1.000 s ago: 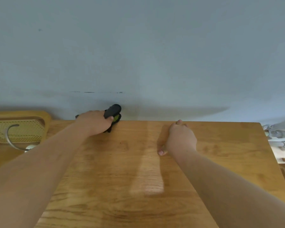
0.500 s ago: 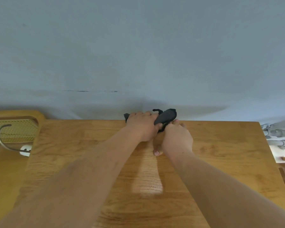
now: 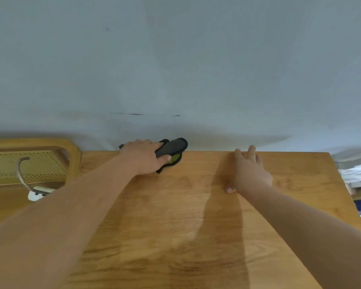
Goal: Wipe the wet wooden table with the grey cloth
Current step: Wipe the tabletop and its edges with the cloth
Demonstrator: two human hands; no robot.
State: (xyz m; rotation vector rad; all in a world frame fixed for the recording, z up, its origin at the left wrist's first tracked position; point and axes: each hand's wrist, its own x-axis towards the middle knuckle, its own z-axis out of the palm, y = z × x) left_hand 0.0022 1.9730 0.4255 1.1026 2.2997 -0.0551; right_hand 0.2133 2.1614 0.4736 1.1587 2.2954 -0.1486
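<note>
Our left hand gripped the dark grey cloth at the far edge of the wooden table, our right hand lay flat on the wood, fingers straight, empty

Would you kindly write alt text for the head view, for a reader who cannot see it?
A person's left hand grips a dark cloth at the far edge of a wooden table, while the right hand rests open on the wood.

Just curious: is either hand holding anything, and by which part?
The left hand grips the dark grey bunched cloth by its left end; the right hand lies flat on the wooden table, empty.
</note>
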